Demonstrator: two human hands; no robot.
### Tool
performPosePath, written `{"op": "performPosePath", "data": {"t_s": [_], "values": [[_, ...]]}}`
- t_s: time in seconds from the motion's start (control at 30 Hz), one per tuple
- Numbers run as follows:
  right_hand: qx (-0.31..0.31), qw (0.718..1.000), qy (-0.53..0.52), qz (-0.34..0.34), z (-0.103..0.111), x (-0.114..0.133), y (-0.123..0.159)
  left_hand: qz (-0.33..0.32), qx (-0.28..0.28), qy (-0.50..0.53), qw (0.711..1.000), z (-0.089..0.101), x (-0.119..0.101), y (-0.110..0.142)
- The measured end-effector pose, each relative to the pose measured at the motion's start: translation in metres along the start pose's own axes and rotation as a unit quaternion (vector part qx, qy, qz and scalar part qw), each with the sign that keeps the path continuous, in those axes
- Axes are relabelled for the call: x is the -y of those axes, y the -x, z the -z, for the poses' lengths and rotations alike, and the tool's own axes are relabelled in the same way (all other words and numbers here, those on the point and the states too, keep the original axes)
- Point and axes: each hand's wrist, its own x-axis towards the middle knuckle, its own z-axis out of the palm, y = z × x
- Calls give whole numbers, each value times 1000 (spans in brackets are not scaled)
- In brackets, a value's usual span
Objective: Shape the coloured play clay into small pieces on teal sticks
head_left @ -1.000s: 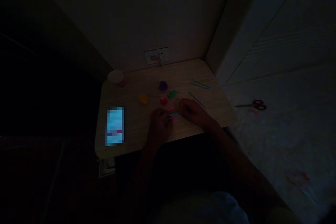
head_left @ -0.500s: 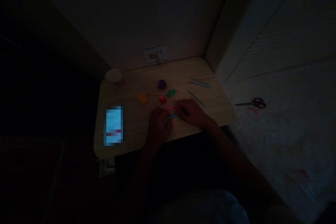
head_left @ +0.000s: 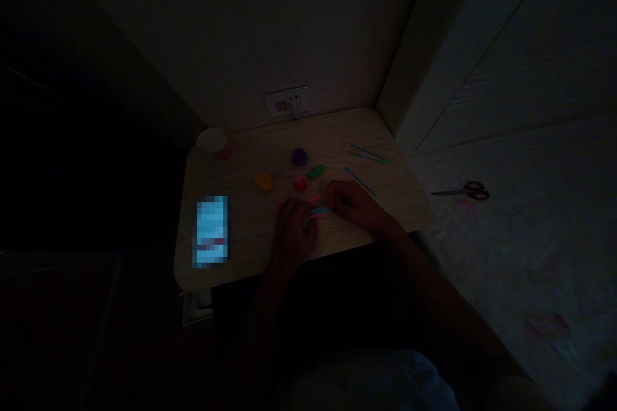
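Observation:
In dim light, my left hand (head_left: 294,231) is curled on the near part of the small wooden table (head_left: 250,244). Its fingertips close on the left end of a blue and pink strip-like piece (head_left: 320,211). Just to the right, my right hand (head_left: 355,205) is pinched; what its fingers hold, if anything, is too dark to make out. A short pink piece (head_left: 313,198) lies between the hands. Beyond them sit soft clay-like lumps: red (head_left: 300,183), green (head_left: 316,171), purple (head_left: 299,156) and orange (head_left: 263,182).
Thin blue sticks (head_left: 360,181) lie at the table's right side. A lit phone (head_left: 211,231) rests at the left, a pale cup (head_left: 212,141) at the back left corner. Scissors (head_left: 467,191) lie on the pale surface to the right. A wall socket (head_left: 286,103) is behind.
My right hand has drawn slightly away to the right from the blue and pink piece, so more of it shows. My left hand stays nearly in place.

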Motion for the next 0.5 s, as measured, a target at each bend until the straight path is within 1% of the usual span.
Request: {"op": "performPosePath", "data": {"t_s": [0.07,0.17,0.33,0.43,0.5], "values": [[-2,1000,18,4,-2,1,0,-2,-1,1,1000,0,-1,0],[8,996,83,7,-8,4,-1,-3,-7,7,1000,0,-2,0],[29,983,180,-2,-15,13,-4,-8,-6,12,1000,0,-3,2],[46,980,192,-7,-14,17,-5,-6,-2,11,1000,1,-3,2],[41,985,168,-5,-12,16,-4,-8,0,8,1000,0,-3,2]]}}
